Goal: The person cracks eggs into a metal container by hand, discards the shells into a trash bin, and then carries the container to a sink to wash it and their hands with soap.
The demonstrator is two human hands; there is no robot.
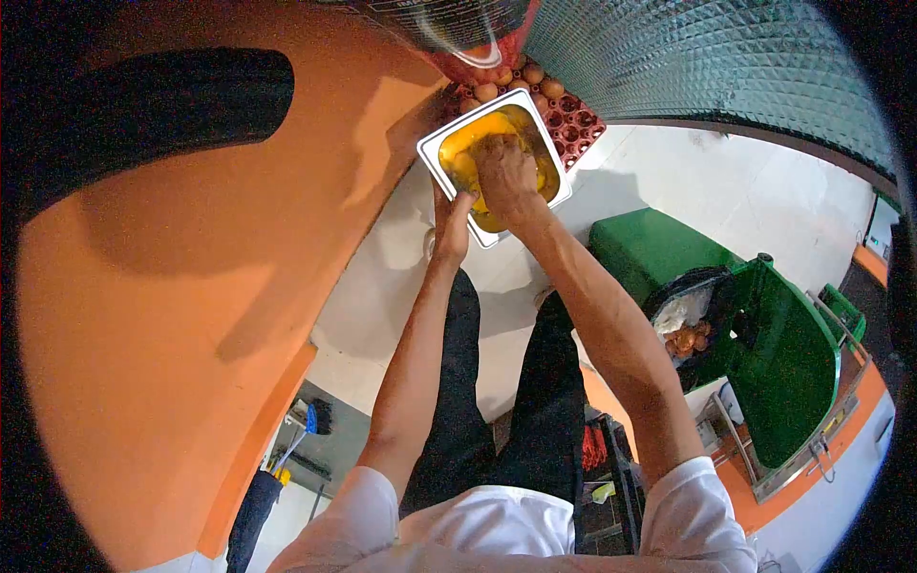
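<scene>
A white-rimmed rectangular container (556, 164) holds yellow beaten egg (485, 126), with orange-yellow yolk toward its far left. My left hand (453, 225) grips the container's near left side, thumb over the rim and the fingers mostly hidden behind the wall. From the right, my right hand (508, 174) reaches down into the container, its fingertips hidden in the egg; I cannot tell if they hold anything. Just beyond the container is a dark red egg tray (579, 131), where several brown eggs (533, 74) sit among bare cups.
At right stands a green bin (650, 248), its black-lined opening showing eggshells (686, 339). An orange wall (191, 286) rises close on my left. A textured translucent panel (707, 57) curves across the upper right. A blue brush (313, 417) is at lower left.
</scene>
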